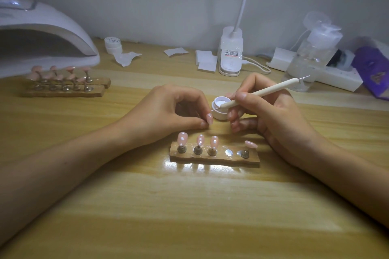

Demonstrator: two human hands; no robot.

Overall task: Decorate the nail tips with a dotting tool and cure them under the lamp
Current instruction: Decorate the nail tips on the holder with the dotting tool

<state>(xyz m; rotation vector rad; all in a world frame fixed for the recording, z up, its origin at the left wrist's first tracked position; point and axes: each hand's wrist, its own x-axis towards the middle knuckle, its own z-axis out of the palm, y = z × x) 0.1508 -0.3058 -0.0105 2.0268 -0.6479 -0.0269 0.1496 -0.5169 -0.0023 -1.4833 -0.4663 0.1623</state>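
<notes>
My left hand (176,109) pinches a pink nail tip (209,118) on its small stand, held just above the table. In my right hand (265,109) is a white dotting tool (259,94), gripped like a pen, its metal point touching the top of that nail tip. Behind the point stands an open white gel pot (220,111). In front of my hands lies a wooden holder (214,156) carrying several pink nail tips on stands, three of them (200,140) with white dots, and one bare magnet (228,152). The white curing lamp (42,33) stands at the far left.
Two more wooden holders (63,88) with pink nail tips lie in front of the lamp. Along the wall are a closed white jar (113,45), paper wipes (207,62), a desk lamp base (230,52), a clear pump bottle (311,52), a power strip (328,75) and a purple packet (372,71).
</notes>
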